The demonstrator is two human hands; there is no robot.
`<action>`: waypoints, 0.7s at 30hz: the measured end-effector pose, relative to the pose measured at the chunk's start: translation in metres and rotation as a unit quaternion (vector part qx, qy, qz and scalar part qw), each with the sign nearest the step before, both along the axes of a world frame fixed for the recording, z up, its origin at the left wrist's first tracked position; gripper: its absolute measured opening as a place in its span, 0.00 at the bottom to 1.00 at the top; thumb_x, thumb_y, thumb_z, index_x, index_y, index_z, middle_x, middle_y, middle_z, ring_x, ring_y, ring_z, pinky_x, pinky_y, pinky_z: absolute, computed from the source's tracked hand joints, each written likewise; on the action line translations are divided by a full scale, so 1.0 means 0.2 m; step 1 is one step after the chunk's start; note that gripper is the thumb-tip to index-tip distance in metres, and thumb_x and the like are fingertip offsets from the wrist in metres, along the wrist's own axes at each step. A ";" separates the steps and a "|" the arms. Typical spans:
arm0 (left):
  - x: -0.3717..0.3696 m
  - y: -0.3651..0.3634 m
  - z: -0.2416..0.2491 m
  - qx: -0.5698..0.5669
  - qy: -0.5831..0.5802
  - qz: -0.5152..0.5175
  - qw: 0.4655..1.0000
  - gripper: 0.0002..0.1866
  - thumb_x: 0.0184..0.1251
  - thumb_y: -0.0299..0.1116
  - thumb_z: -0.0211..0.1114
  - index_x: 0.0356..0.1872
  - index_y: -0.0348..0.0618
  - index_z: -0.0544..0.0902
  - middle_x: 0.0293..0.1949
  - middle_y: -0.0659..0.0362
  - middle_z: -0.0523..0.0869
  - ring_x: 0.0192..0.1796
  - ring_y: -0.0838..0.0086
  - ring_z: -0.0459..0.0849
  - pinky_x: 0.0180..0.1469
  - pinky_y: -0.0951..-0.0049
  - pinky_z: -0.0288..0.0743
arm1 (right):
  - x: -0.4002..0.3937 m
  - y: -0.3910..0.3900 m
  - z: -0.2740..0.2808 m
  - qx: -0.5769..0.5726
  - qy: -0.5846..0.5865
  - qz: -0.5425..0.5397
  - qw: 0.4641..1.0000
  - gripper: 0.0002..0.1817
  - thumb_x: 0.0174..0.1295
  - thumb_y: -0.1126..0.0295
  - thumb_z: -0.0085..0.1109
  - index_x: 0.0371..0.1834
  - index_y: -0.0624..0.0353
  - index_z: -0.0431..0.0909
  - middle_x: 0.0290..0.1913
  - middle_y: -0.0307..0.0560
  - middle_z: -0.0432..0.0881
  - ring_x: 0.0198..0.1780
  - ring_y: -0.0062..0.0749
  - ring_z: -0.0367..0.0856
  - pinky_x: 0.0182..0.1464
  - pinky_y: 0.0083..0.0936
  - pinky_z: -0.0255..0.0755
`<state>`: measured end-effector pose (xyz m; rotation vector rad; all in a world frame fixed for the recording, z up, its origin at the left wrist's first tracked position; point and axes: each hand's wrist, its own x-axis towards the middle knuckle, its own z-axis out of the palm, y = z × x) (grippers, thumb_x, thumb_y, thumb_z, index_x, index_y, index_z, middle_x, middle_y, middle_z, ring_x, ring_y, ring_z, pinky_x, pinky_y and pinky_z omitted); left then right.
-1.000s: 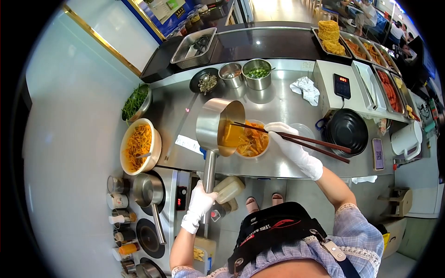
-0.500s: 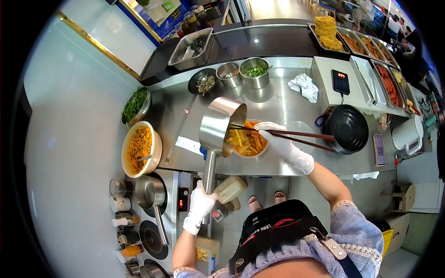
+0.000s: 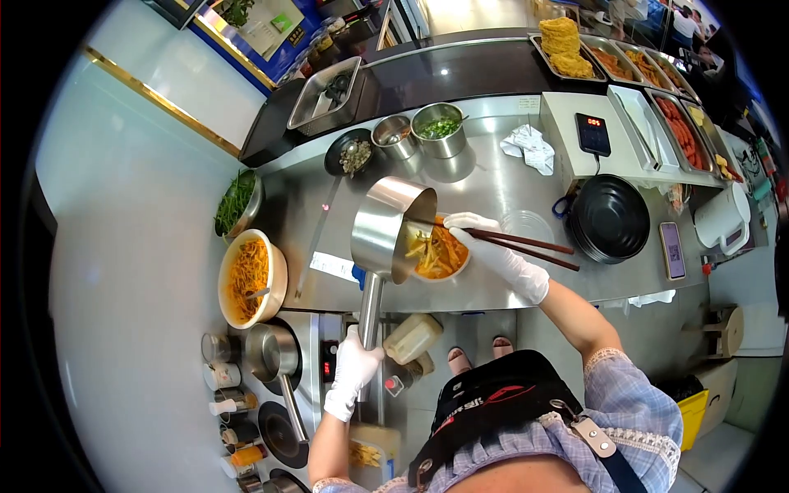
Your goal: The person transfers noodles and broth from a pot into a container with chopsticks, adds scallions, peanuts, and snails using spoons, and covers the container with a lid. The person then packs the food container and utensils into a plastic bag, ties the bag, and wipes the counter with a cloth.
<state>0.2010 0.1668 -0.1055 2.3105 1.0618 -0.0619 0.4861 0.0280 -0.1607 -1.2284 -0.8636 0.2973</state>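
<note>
My gloved left hand [image 3: 355,366] is closed round the handle of a steel saucepan [image 3: 380,222]. The pan is tipped on its side, its mouth facing right over a bowl of food [image 3: 445,253] with orange and yellow pieces. In my gloved right hand [image 3: 493,251] is a pair of long dark chopsticks [image 3: 526,240]. Their tips reach into the mouth of the pan and are hidden there. The pan covers the left part of the bowl. Behind the right hand lies a clear round lid or dish [image 3: 526,225].
Black stacked bowls [image 3: 610,218] and a phone [image 3: 672,251] are on the right. At the left stand a bowl of shredded orange food [image 3: 279,283] and a second saucepan [image 3: 273,352]. A pot of chopped greens [image 3: 440,146] and a crumpled white cloth [image 3: 530,149] sit at the back.
The chopsticks and my right hand have shifted slightly left, with the tips further into the pan. The pan stays tipped over the bowl. The whole view has shifted a little.
</note>
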 end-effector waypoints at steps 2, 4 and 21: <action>-0.01 0.00 -0.01 0.003 -0.008 0.007 1.000 0.23 0.46 0.30 0.65 0.44 0.29 0.73 0.31 0.41 0.84 0.37 0.49 0.84 0.41 0.60 0.77 | -0.01 -0.02 -0.06 -0.030 -0.014 0.001 0.999 0.06 0.60 0.76 0.59 0.39 0.66 0.80 0.40 0.46 0.84 0.42 0.31 0.82 0.49 0.24 0.74; -0.01 0.00 -0.02 0.017 -0.003 0.007 1.000 0.23 0.46 0.30 0.65 0.44 0.29 0.73 0.31 0.41 0.84 0.36 0.49 0.84 0.41 0.60 0.77 | -0.02 -0.08 -0.08 -0.044 -0.042 -0.014 0.998 0.06 0.60 0.76 0.59 0.39 0.66 0.80 0.39 0.46 0.84 0.42 0.29 0.82 0.47 0.23 0.75; -0.02 -0.04 0.00 0.115 0.022 -0.031 0.993 0.19 0.46 0.31 0.63 0.39 0.34 0.70 0.22 0.42 0.82 0.28 0.47 0.82 0.34 0.55 0.78 | 0.00 -0.22 -0.08 -0.017 -0.052 -0.064 0.996 0.04 0.59 0.79 0.59 0.36 0.65 0.81 0.39 0.47 0.84 0.41 0.29 0.82 0.46 0.23 0.75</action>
